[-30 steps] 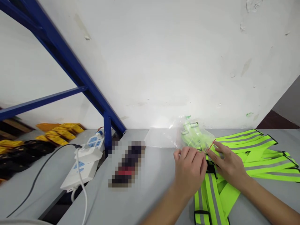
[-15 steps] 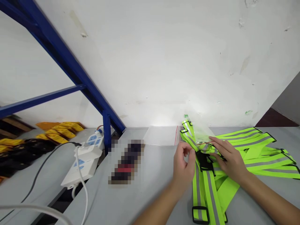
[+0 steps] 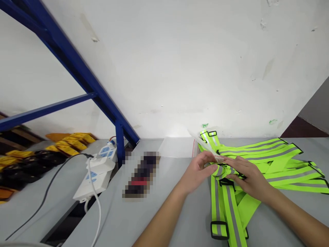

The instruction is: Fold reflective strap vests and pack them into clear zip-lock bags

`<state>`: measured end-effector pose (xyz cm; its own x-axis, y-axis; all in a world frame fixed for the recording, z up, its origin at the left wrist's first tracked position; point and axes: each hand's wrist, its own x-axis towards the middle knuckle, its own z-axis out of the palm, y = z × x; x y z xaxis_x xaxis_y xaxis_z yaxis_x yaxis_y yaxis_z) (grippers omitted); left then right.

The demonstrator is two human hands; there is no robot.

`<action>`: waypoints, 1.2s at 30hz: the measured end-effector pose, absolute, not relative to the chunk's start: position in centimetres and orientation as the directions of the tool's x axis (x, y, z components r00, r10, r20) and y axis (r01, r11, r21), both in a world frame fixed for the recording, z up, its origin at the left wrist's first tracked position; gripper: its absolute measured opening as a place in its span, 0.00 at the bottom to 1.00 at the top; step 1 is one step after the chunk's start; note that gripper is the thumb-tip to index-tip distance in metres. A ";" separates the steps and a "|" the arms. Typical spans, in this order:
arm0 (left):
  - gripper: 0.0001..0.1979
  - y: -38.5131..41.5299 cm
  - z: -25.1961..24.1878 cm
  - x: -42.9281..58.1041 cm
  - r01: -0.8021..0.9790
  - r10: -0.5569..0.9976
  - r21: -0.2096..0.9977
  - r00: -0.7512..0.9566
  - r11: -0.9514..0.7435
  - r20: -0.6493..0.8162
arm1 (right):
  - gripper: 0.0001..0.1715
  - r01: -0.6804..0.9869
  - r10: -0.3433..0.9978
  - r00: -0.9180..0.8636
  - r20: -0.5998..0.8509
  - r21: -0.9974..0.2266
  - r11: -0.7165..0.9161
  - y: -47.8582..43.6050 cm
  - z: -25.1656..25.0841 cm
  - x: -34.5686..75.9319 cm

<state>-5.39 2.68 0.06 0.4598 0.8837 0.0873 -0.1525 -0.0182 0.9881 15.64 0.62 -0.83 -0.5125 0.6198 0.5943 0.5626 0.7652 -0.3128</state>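
My left hand [image 3: 199, 169] and my right hand [image 3: 246, 173] meet over a clear plastic bag [image 3: 205, 144] that holds a folded neon-green reflective strap vest [image 3: 210, 139]. Both hands pinch the bag's near edge, fingers closed on it. The bag lies on top of a pile of neon-green reflective vests [image 3: 269, 161] with grey stripes and black buckles on the grey table [image 3: 159, 212]. One vest's straps [image 3: 226, 209] run down toward me, below my hands.
A stack of flat clear bags [image 3: 177, 147] with a red seal line lies by the wall, left of my hands. A blurred dark object [image 3: 141, 175] lies further left. White power strips [image 3: 97, 171] with cables and a blue rack frame [image 3: 119, 144] stand at left; yellow and black items [image 3: 38, 154] lie beyond.
The bagged vest has been lowered flat onto the pile. My left hand opened away from it for a moment, then came back to the bag's edge beside my right hand.
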 end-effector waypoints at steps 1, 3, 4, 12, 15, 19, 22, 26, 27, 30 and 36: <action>0.14 2.6 0.2 -5.2 -0.140 0.898 0.990 0.431 -0.035 0.093 | 0.26 0.569 0.619 -0.528 0.581 -0.300 0.766 0.6 -0.9 15.6; 0.11 2.4 0.2 -4.6 -0.125 0.931 0.990 0.348 -0.066 0.106 | 0.28 0.577 0.608 -0.558 0.564 -0.262 0.773 0.5 -0.9 15.4; 0.11 2.4 0.2 -4.4 -0.107 0.945 0.991 0.308 -0.083 0.113 | 0.28 0.582 0.605 -0.566 0.560 -0.248 0.775 0.4 -1.0 15.4; 0.06 3.5 -0.4 -5.9 0.348 0.902 0.838 0.257 -0.421 0.346 | 0.23 0.632 0.642 -0.468 0.607 -0.278 0.723 0.3 -1.1 15.2; 0.06 3.9 -0.5 -6.6 0.504 0.883 0.726 0.283 -0.469 0.374 | 0.21 0.680 0.693 -0.386 0.609 -0.320 0.660 0.3 -1.0 15.3; 0.06 3.6 -1.3 -6.0 0.643 0.868 0.587 0.314 -0.492 0.384 | 0.22 0.727 0.661 -0.358 0.659 -0.247 0.640 0.3 -1.1 15.2; 0.07 3.0 -1.9 -4.9 0.707 0.809 0.433 0.353 -0.559 0.470 | 0.25 0.775 0.596 -0.399 0.697 -0.090 0.625 0.4 -1.4 15.0; 0.09 2.2 -1.6 -3.7 0.739 0.716 0.263 0.396 -0.621 0.575 | 0.28 0.826 0.549 -0.444 0.708 0.086 0.556 0.2 -1.4 14.6; 0.10 2.0 -1.4 -3.5 0.744 0.703 0.242 0.397 -0.623 0.591 | 0.28 0.832 0.547 -0.452 0.705 0.111 0.544 0.1 -1.4 14.4; 0.10 1.5 -0.8 -2.9 0.763 0.681 0.206 0.378 -0.613 0.627 | 0.27 0.853 0.553 -0.443 0.705 0.143 0.501 0.0 -1.4 14.2; 0.09 0.9 -0.7 -2.9 0.723 0.640 0.202 0.401 -0.660 0.655 | 0.31 0.792 0.512 -0.465 0.722 0.082 0.604 0.4 -1.7 14.7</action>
<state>-2.88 0.87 -0.74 0.4013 0.6398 0.6554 0.7232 -0.6605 0.2019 14.68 0.44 -1.67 -0.4653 0.5115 0.7224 0.7925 0.6043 0.0825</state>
